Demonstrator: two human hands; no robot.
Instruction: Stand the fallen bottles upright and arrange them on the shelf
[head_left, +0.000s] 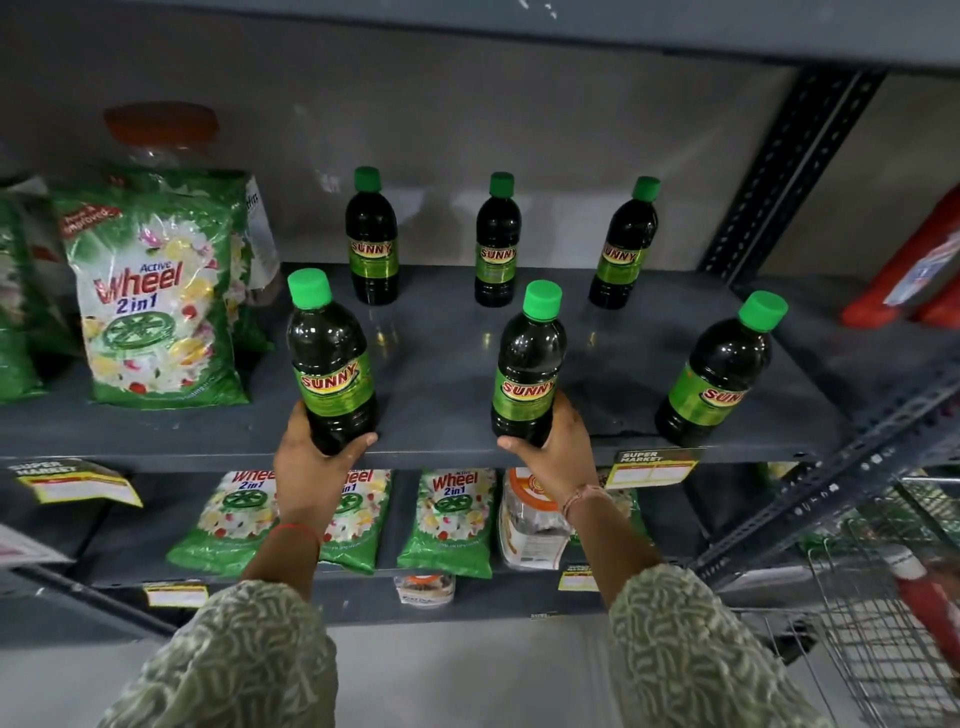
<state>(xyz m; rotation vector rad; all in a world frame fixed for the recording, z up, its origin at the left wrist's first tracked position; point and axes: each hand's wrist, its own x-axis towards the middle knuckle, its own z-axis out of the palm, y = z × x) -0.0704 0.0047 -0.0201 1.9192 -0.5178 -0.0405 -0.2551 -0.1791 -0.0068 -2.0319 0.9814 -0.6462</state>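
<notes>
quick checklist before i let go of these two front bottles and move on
1. Left hand grips the base of the front left bottle: ok.
2. Right hand grips the base of the front middle bottle: ok.
3. Both held bottles upright, caps up: ok.
4. Bases fully down on the shelf: cannot tell, the hands hide them.
5. Front right bottle and the three back bottles standing: ok.
6. Front row clear of the shelf edge: not ok, all three stand close to it.
</notes>
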